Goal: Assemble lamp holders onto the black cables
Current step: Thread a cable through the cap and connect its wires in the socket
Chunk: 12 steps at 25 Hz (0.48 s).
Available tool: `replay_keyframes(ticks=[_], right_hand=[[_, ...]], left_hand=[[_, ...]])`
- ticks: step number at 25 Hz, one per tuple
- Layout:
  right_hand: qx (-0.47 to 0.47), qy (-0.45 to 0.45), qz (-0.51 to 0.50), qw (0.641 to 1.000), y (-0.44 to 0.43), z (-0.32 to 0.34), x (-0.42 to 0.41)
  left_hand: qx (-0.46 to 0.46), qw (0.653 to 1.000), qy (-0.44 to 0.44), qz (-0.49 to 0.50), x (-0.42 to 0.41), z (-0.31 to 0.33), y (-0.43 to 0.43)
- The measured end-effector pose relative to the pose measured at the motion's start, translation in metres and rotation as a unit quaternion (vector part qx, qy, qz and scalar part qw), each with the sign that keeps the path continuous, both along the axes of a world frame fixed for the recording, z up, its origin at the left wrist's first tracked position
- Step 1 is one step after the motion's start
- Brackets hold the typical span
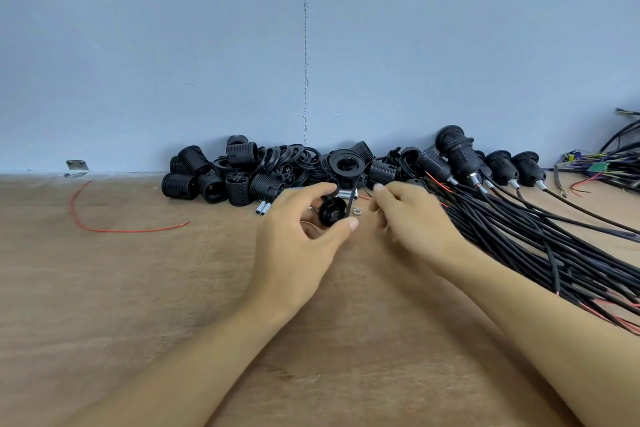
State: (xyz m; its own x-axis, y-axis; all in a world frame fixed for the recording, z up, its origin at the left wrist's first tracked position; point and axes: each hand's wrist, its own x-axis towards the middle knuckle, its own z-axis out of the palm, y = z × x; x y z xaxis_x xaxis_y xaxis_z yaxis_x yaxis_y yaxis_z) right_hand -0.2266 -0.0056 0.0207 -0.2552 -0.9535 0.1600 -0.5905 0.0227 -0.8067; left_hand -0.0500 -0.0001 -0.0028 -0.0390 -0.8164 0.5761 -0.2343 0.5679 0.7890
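Lamp holder cap [331, 212] pinched in left hand [298, 243], far edge of table [138, 288]; right hand [412, 222] blurred, grip unclear. Recommend feeding black cable [352, 198] squarely through centre.

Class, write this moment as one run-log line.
left hand: grips black holder cap | right hand: blurred beside it, grip unclear | metal nut: between hands | cable bundle: right | holder parts: piled at wall
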Motion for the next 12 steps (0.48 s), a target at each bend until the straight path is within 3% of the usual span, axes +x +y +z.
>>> replay_keyframes(ticks=[2, 4, 7, 12], right_hand=[[-0.033, 0.215, -0.096, 0.971, -0.002, -0.003, -0.020], [0.032, 0.339, -0.119, 0.933, -0.002, -0.005, -0.035], [0.039, 0.383, -0.120, 0.915, -0.003, -0.008, -0.037], [-0.108, 0.328, -0.156, 0.925, -0.003, -0.006, -0.038]], left_hand=[[0.030, 0.999, -0.004, 0.018, 0.003, -0.003, -0.004], [0.060, 0.998, -0.006, 0.003, 0.002, -0.005, -0.006], [0.075, 0.997, -0.023, -0.026, -0.001, -0.006, -0.004], [0.073, 0.994, -0.042, -0.062, -0.001, -0.005, -0.003]])
